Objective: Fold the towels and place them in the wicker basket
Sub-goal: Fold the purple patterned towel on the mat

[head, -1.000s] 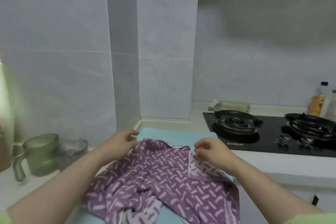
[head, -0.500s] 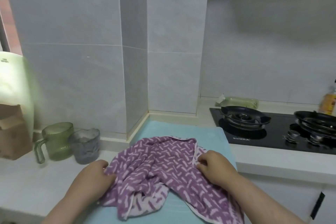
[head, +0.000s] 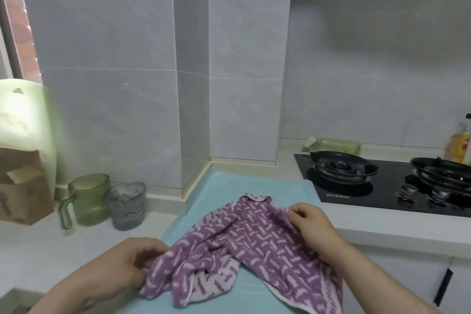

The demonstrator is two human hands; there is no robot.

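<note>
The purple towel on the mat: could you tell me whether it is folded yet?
Not folded. The purple towel lies crumpled on the blue mat, the left hand and right hand each gripping an edge.

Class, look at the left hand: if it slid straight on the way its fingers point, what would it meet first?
The left hand points right, so it would likely push into the bunched towel it grips. Beyond that lies the right forearm, though depth is unclear.
</note>
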